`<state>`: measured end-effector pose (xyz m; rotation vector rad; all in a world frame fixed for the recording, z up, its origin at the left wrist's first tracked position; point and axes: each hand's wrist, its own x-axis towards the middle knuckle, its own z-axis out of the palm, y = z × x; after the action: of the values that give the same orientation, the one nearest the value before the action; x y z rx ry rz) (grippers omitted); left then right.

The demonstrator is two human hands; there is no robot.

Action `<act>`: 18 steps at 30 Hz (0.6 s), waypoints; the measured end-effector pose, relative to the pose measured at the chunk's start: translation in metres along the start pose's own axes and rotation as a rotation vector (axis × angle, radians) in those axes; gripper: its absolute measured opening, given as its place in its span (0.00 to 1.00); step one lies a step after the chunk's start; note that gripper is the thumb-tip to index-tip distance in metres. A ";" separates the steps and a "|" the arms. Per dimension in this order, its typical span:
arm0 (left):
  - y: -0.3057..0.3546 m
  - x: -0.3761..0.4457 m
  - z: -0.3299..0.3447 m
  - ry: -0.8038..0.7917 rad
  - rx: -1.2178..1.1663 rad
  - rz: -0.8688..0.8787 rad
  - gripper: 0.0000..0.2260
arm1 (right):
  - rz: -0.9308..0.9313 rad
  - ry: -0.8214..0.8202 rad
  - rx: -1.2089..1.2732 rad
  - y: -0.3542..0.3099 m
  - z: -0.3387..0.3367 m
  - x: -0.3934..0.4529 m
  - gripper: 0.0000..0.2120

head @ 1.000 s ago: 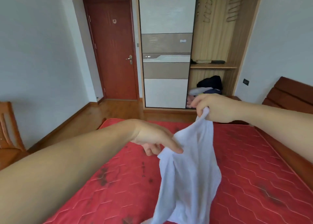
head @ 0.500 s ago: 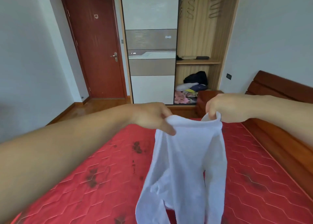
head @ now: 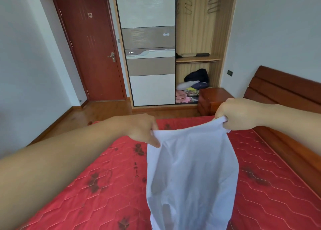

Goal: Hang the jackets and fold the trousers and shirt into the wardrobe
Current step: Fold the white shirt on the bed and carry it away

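Note:
A white shirt (head: 191, 174) hangs in the air above the red mattress (head: 86, 195). My left hand (head: 142, 129) pinches its top edge on the left. My right hand (head: 236, 114) grips the top edge on the right, fingers curled round the cloth. The top edge stretches between both hands and the rest drops straight down, its lower end cut off by the frame. The wardrobe (head: 224, 38) stands open at the back, with empty wire hangers (head: 213, 0) on its rail and a wooden shelf (head: 198, 59).
A pile of clothes (head: 192, 85) lies in the wardrobe's bottom compartment. A wooden bedside cabinet (head: 213, 99) stands between wardrobe and bed. The wooden headboard (head: 281, 89) runs along the right. A red door (head: 90, 47) is shut at the back left.
My hands have moved apart, spreading the shirt's top edge wider. The shirt, bunched a second ago, now hangs flatter. The view has shifted to the right.

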<state>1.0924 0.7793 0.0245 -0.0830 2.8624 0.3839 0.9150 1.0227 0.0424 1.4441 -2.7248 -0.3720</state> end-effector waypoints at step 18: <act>-0.053 0.023 0.144 0.275 -0.814 -0.213 0.07 | -0.038 -0.421 0.938 -0.018 0.137 0.005 0.08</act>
<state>1.1090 0.7666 -0.1296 -0.6161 2.6958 1.5520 0.9076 1.0353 -0.0946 1.7002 -3.4170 0.8212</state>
